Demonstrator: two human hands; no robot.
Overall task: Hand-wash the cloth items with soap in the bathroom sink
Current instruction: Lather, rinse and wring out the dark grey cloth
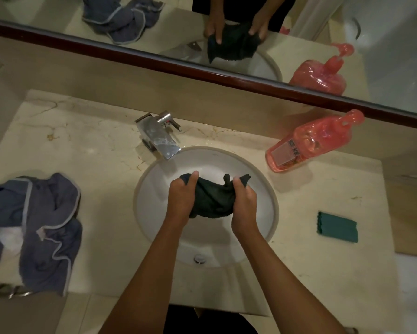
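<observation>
**Op:** Head view, looking down on the vanity. I have both hands over the white sink (152,189). My left hand (182,201) grips the left end of a dark cloth (212,198), thumb over the top, fingers curled around it. My right hand (243,204) grips the right end the same way. The cloth is bunched between them, held up above the bowl and clear of the basin floor.

**Obs:** Any water running?

**Op:** I can't tell. The chrome faucet (158,135) sits at the far left rim of the sink, spout angled toward the bowl; no stream shows. Drain fitting (199,259) is visible at the near side of the basin.

**Obs:** Soap?

**Op:** Pink pump bottle (306,143) stands on the counter (94,145) to the far right of the sink, just beside the rim, part full of pink liquid, label facing me.

**Obs:** Other cloths?

**Op:** A blue-grey towel (46,225) with pale edging lies crumpled on the counter to the left, well apart from the sink, its near edge hanging over the front. A folded green cloth (337,227) lies flat on the right, near the sink.

**Obs:** Behind?

**Op:** Mirror (383,56) with a dark wood frame, reflecting both hands clenched on the dark cloth.
</observation>
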